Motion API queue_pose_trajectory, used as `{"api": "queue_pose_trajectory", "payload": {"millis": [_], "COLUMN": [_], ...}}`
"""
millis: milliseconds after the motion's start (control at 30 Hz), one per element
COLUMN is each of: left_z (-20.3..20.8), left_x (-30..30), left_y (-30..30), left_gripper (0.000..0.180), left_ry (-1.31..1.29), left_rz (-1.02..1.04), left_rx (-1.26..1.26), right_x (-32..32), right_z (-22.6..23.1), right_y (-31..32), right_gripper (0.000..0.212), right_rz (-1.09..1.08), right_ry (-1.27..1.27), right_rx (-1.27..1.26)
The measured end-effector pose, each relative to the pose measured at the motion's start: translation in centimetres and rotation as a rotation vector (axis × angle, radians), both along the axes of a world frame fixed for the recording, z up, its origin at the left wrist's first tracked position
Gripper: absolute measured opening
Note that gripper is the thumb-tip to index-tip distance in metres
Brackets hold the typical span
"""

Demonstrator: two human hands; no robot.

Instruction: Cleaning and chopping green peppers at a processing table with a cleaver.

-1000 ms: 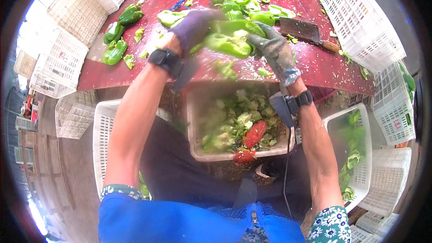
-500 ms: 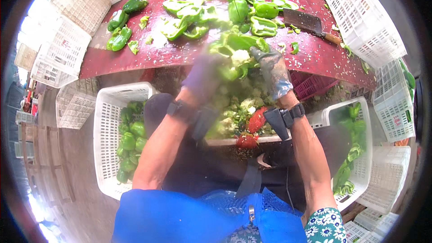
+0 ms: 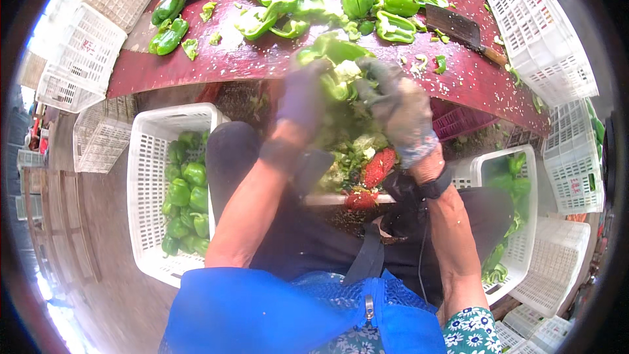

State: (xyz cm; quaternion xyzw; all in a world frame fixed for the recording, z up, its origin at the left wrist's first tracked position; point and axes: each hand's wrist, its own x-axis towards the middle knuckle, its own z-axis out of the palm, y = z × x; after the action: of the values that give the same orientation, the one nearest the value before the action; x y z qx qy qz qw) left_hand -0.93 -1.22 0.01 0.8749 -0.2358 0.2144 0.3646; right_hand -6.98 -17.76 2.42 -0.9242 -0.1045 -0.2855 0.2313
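A cut green bell pepper [image 3: 341, 52], its pale seed core showing, is between my hands at the table's near edge. My left hand [image 3: 304, 95], in a purple glove and smeared by motion, grips its left side. My right hand [image 3: 396, 101], in a stained dark glove with a patterned cuff, has its fingers curled at the core. Cut pepper halves [image 3: 268, 10] lie just beyond on the red table [image 3: 216, 65]. Below my hands a pale-rimmed container [image 3: 321, 200] holds pepper cores and scraps [image 3: 363, 147], with a red scrubby-looking piece [image 3: 379, 168] among them.
A cleaver [image 3: 458, 28] with a wooden handle lies at the table's right. Whole peppers [image 3: 187, 196] fill a white crate [image 3: 147, 203] at my left; another white crate [image 3: 527, 236] at my right holds green pieces. More white crates [image 3: 540, 33] flank the table.
My right hand has turned inward, its fingers moving onto the pepper's pale core. My left hand stays on the pepper. The whole view has shifted slightly.
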Motion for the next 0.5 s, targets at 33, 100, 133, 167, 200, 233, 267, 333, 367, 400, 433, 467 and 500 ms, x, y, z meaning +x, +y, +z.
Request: {"api": "queue_pose_trajectory", "payload": {"millis": [33,100,133,167,200,233,267,333,367,400,433,467,500], "left_z": [1.5,1.7,0.8,0.1,0.7,2.1,2.9,2.3,1.9,1.7,1.5,1.2,0.2], "left_x": [-0.3,-0.3,-0.1,0.0,-0.3,-0.6,-0.8,-0.2,-0.1,-0.2,-0.3,-0.4,0.0], "left_y": [-1.4,-2.3,-2.3,-2.2,-2.0,-2.1,-2.2,-1.5,-1.3,-1.2,-1.4,-1.4,-1.0], "left_gripper": [0.020,0.020,0.023,0.025,0.025,0.032,0.042,0.040,0.039,0.039,0.025,0.014,0.014], "left_ry": [0.418,0.840,0.665,0.492,0.495,0.661,0.828,0.903,0.979,0.980,0.979,0.977,0.977], "left_rz": [0.022,0.050,0.000,-0.047,-0.040,-0.056,-0.073,-0.077,-0.084,-0.080,-0.060,-0.039,-0.039], "left_rx": [-0.544,-1.087,-0.891,-0.694,-0.691,-0.812,-0.931,-0.915,-0.897,-0.898,-0.927,-0.955,-0.956], "right_x": [0.1,0.6,0.7,0.5,0.5,0.3,0.2,0.3,0.2,0.2,0.0,-0.1,-0.1], "right_z": [-0.3,-1.2,-1.4,-1.4,-1.1,-0.7,-0.6,-1.0,-1.1,-0.9,-0.4,-0.2,-0.7], "right_y": [0.2,0.5,0.7,0.9,1.3,1.5,1.6,2.2,2.4,2.7,3.0,3.1,2.9], "right_gripper": [0.051,0.055,0.058,0.058,0.058,0.058,0.060,0.056,0.053,0.053,0.050,0.046,0.046], "right_rz": [-0.007,-0.115,-0.087,-0.085,-0.094,-0.111,-0.128,-0.150,-0.175,-0.173,-0.168,-0.163,-0.163], "right_ry": [0.002,0.314,0.313,0.316,0.373,0.427,0.480,0.494,0.506,0.509,0.528,0.546,0.546], "right_rx": [-0.002,-0.002,-0.050,-0.051,0.048,0.141,0.235,0.196,0.157,0.158,0.104,0.051,0.050]}}
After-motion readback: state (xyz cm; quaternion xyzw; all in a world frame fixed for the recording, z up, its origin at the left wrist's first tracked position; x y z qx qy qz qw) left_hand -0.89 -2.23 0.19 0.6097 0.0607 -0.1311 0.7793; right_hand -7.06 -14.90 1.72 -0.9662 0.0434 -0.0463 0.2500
